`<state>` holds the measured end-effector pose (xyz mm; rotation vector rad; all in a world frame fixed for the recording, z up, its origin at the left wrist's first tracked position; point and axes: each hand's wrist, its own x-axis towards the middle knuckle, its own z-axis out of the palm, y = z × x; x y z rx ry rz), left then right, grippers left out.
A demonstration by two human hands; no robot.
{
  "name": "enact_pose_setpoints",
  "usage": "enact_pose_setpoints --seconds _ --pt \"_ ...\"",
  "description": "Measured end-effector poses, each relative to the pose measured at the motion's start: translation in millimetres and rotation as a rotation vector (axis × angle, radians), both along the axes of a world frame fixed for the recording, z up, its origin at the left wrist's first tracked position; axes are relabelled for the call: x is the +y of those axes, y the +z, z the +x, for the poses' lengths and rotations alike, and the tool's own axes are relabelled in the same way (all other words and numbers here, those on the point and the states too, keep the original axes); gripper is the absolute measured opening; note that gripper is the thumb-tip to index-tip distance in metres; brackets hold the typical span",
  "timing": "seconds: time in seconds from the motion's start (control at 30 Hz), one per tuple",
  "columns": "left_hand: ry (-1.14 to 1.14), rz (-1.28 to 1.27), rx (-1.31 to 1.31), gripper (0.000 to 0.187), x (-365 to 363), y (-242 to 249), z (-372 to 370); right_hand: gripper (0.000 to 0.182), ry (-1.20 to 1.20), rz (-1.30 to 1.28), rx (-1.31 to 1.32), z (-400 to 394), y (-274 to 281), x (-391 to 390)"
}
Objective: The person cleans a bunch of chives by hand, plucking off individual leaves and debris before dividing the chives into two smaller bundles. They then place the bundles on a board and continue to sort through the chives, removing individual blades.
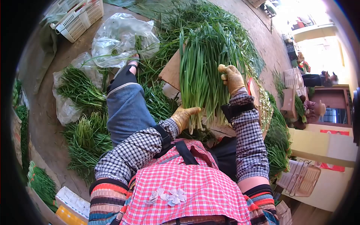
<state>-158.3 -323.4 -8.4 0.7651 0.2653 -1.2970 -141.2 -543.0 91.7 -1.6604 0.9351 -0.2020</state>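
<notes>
A thick layer of long green garlic chives (204,71) lies in front of me on a board (171,71), pale stalk ends toward me. My left hand (183,117), in a yellowish glove, is closed at the lower left of the stalks. One of its digits lies across them; the others are hidden. On the right edge of the leaves, my right hand (233,78), also gloved, has its fingers curled in. Whatever those fingertips hold, if anything, is too small to make out. A red item (252,89) shows just beyond the right wrist.
Loose chives (240,33) are heaped behind the board. Chive bunches (84,131) lie by my left leg, near clear plastic bags (123,35). A white crate (80,20) stands at the upper left. At the far right, another person (311,110) is beside cardboard boxes (288,101).
</notes>
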Motion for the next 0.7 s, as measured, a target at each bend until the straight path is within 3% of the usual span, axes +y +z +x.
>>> enact_pose_setpoints --seconds 0.13,0.17,0.27,0.4,0.7 --pt "0.013 -0.015 -0.030 0.049 0 -2 -1 0.016 -0.029 0.294 -0.046 -4 -9 -9" --pt "0.012 -0.011 -0.035 0.049 0 -2 -1 0.019 -0.143 0.312 -0.095 -5 -11 -9" --pt "0.017 -0.005 -0.052 0.049 -1 -1 -1 0.020 0.101 0.210 -0.084 -8 -12 -15" --pt "-0.003 0.027 -0.070 0.047 2 4 0 0.019 0.046 -0.013 -0.171 1 7 0" --pt "-0.011 0.009 -0.060 0.044 3 1 0 0.016 0.252 0.130 0.043 21 36 -2"
